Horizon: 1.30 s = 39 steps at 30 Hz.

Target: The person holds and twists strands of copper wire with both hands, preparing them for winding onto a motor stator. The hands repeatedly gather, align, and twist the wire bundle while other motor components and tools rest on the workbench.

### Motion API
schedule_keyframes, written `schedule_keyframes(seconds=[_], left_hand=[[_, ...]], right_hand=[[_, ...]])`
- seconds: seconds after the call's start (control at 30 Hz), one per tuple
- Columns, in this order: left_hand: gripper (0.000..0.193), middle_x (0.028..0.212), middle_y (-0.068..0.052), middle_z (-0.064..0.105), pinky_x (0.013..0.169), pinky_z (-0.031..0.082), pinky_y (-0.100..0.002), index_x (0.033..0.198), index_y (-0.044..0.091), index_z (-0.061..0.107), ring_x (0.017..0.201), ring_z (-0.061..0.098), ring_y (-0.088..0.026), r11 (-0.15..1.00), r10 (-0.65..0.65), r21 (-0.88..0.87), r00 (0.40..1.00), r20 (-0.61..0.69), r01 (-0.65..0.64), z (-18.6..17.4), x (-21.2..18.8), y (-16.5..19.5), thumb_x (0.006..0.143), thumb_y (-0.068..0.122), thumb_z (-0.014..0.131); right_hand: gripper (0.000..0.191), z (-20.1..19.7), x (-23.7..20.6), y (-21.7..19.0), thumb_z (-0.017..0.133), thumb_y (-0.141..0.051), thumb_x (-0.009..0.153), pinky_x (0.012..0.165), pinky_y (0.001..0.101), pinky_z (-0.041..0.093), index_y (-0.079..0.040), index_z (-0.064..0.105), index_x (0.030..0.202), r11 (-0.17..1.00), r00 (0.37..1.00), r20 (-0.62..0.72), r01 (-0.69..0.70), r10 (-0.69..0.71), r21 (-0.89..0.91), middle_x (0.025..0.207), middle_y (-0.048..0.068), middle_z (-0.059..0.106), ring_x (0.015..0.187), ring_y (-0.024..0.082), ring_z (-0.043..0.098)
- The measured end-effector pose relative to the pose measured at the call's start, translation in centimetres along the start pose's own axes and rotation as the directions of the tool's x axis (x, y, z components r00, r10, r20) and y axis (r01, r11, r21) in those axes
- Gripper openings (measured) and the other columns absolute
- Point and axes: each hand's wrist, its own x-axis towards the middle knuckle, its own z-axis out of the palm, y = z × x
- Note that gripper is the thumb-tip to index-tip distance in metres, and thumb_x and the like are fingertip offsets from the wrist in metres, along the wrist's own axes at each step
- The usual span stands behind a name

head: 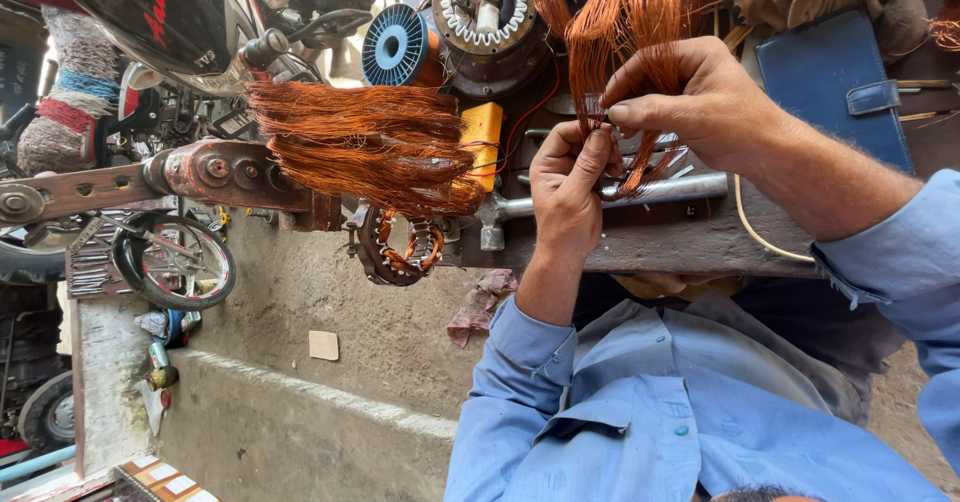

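Note:
A bundle of thin copper wire strands (pixel 620 22) hangs across the upper middle of the head view. My right hand (pixel 700 102) comes in from the right and pinches the strands between thumb and fingers. My left hand (pixel 565 197) reaches up from below and grips the same strands at their lower end, fingertips touching the right hand's. Both sleeves are light blue. A second, thicker hank of copper wire (pixel 370 147) lies to the left of my hands, apart from them.
A motor stator (pixel 485 2), a blue wire spool (pixel 395 47) and a yellow block (pixel 482 132) sit behind the hank. A metal hammer (pixel 650 192) lies on the wooden bench (pixel 640 247). A blue case (pixel 835 77) is at right, a motorcycle (pixel 170 12) at left.

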Motion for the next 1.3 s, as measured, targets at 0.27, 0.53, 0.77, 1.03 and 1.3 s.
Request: schedule_keyframes(seconds=[0.27,0.53,0.77,1.03,1.3], left_hand=[[0.016,0.098,-0.004,0.071,0.078,0.053,-0.025,0.117,0.002,0.067,0.085,0.064,-0.01,1.0,0.002,-0.022,1.0,-0.004,-0.002,-0.16,0.07,0.03,0.107,0.014,0.069],[0.014,0.095,-0.004,0.07,0.077,0.052,-0.024,0.115,0.002,0.067,0.084,0.064,-0.01,1.0,0.008,-0.029,1.0,-0.014,-0.009,-0.38,-0.04,-0.1,0.108,0.014,0.068],[0.015,0.094,-0.004,0.07,0.077,0.051,-0.024,0.116,0.002,0.068,0.084,0.063,-0.01,1.0,-0.003,-0.017,1.0,0.0,0.003,-0.27,-0.17,-0.15,0.107,0.014,0.069],[0.015,0.094,-0.004,0.069,0.076,0.051,-0.024,0.116,0.002,0.068,0.083,0.063,-0.01,1.0,0.002,-0.02,1.0,0.019,-0.001,-0.17,-0.16,-0.13,0.108,0.014,0.069],[0.014,0.095,-0.005,0.07,0.078,0.051,-0.024,0.115,0.002,0.068,0.085,0.064,-0.01,1.0,0.003,-0.011,1.0,-0.023,-0.004,-0.22,-0.17,0.07,0.107,0.014,0.069]], right_hand=[[0.018,0.21,-0.05,-0.44,0.075,-0.008,0.094,0.078,0.0284,0.063,0.002,0.072,0.108,0.999,0.999,-0.022,-0.026,0.025,-0.04,0.095,0.01,0.074,0.085,0.014,0.072],[0.02,0.24,-0.14,-0.79,0.076,-0.008,0.093,0.079,0.0285,0.063,0.002,0.073,0.109,0.999,1.0,0.011,-0.025,0.025,-0.033,0.095,0.01,0.074,0.086,0.014,0.072],[0.018,0.15,-0.1,-0.6,0.075,-0.007,0.093,0.078,0.0279,0.063,0.002,0.074,0.109,0.997,1.0,-0.002,-0.021,0.02,-0.076,0.096,0.01,0.075,0.085,0.014,0.073],[0.016,0.24,-0.19,-0.64,0.073,-0.004,0.093,0.072,0.0274,0.062,0.002,0.073,0.108,0.997,0.999,-0.014,-0.039,0.038,-0.059,0.093,0.01,0.075,0.081,0.013,0.072],[0.014,0.26,-0.1,-0.51,0.073,-0.003,0.092,0.07,0.0238,0.058,0.002,0.073,0.105,0.997,0.999,-0.015,-0.053,0.052,-0.055,0.091,0.008,0.073,0.078,0.011,0.068]])
